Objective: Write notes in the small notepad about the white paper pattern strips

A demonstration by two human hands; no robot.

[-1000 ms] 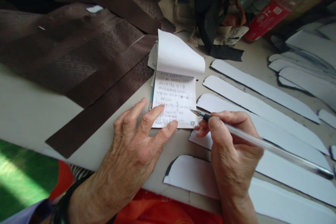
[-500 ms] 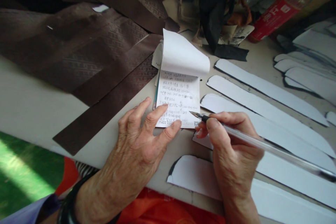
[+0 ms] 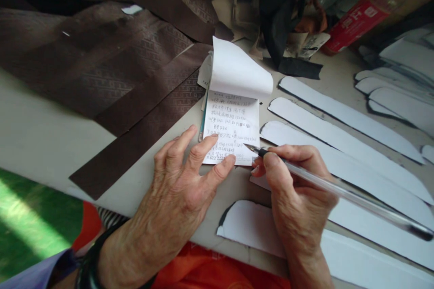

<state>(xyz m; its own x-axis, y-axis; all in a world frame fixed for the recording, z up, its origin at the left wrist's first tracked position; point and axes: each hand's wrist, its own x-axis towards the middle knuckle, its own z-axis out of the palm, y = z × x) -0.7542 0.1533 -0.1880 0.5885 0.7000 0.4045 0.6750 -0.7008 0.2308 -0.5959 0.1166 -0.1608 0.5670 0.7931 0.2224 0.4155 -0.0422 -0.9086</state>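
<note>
A small notepad (image 3: 233,119) lies on the table with its top sheet (image 3: 239,70) folded back and its page covered in handwriting. My left hand (image 3: 181,189) rests with spread fingers, thumb and forefinger on the pad's lower left part. Between the thumb and fingers of my right hand (image 3: 298,189) is a clear pen (image 3: 342,189) with a dark tip. Its point is over the lower right of the page; whether it touches the paper I cannot tell. Under and beside my right hand lie long white rounded strips (image 3: 251,223) with dark edges.
Brown patterned sheet material (image 3: 111,67) spreads over the left of the table (image 3: 125,189). Behind the pad are dark scraps (image 3: 280,22) and a bottle with a red label (image 3: 356,22). More white pieces (image 3: 403,90) are piled at the right.
My right hand and the pen have shifted slightly left, and the pen's rear end sits a little lower. My left hand stays on the pad.
</note>
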